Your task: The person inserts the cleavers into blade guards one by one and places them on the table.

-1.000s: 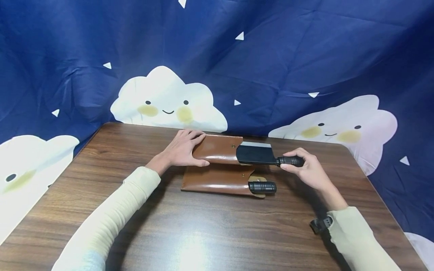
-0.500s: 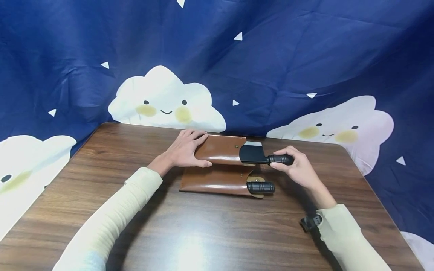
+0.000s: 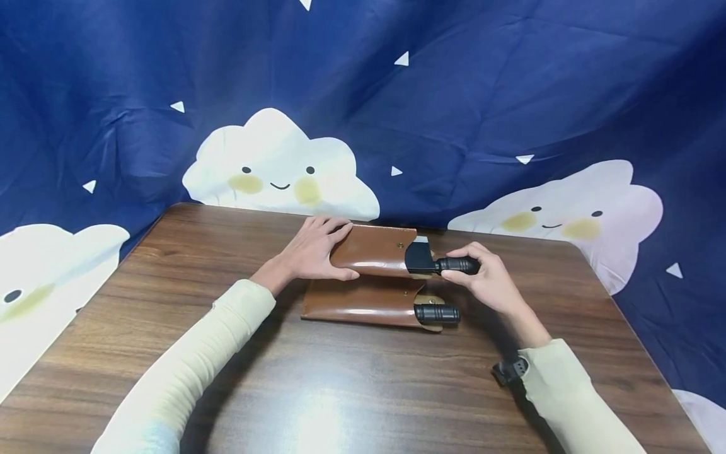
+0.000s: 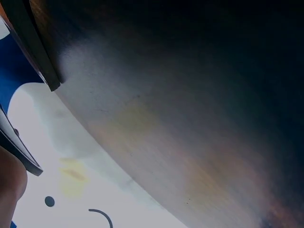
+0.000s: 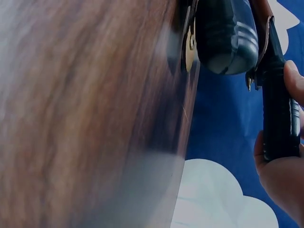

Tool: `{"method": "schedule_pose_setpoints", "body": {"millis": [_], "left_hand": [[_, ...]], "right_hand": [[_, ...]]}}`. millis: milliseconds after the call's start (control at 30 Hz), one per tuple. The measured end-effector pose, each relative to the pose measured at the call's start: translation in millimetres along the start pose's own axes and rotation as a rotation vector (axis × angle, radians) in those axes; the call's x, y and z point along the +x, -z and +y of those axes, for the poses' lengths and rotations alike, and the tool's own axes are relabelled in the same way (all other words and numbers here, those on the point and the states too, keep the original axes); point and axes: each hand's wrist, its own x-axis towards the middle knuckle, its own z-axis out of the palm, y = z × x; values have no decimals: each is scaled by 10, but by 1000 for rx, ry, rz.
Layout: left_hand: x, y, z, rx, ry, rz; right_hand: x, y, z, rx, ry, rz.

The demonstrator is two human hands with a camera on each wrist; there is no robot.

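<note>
My left hand (image 3: 317, 252) grips the closed end of a brown leather sheath (image 3: 374, 251), thumb along the near edge and fingers over the far one. From the sheath's right mouth protrudes a short stretch of a cleaver's black blade (image 3: 418, 255) with a bright edge strip; the rest is hidden inside. With thumb and fingers my right hand (image 3: 492, 277) holds the cleaver's black ridged handle (image 5: 280, 118). Just in front lies a second brown sheath (image 3: 357, 302), a similar black handle (image 3: 438, 313) sticking out of its mouth. In the left wrist view, a fingertip (image 4: 10, 183) shows at the left edge.
Everything is on a dark wood-grain table (image 3: 340, 378) with rounded back corners. Directly behind its far edge hangs a blue curtain (image 3: 431, 107) with white clouds. A black strap device (image 3: 508, 371) sits at my right wrist.
My right hand has moved left with the handle, and the cleaver's blade has slid deeper into the sheath, leaving less of it exposed. The left hand and its sheath have shifted slightly right.
</note>
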Motion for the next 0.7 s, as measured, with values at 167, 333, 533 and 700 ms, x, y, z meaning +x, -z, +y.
{"method": "schedule_pose_setpoints", "body": {"millis": [167,333,533,700], "left_hand": [[5,-3,-9,9,1,-5],[-4,-1,-21,14,-3,-9],[-3,-7,-3,9,-19,-23],[18,-8,13,5,-16,-10]], "right_hand": [[20,-30,-24,-1,-15,-3],[38,-47,-41,4,-22,-3],[37,-59,-43,-2,-2,10],[39,-67,-58,-21,9,46]]}}
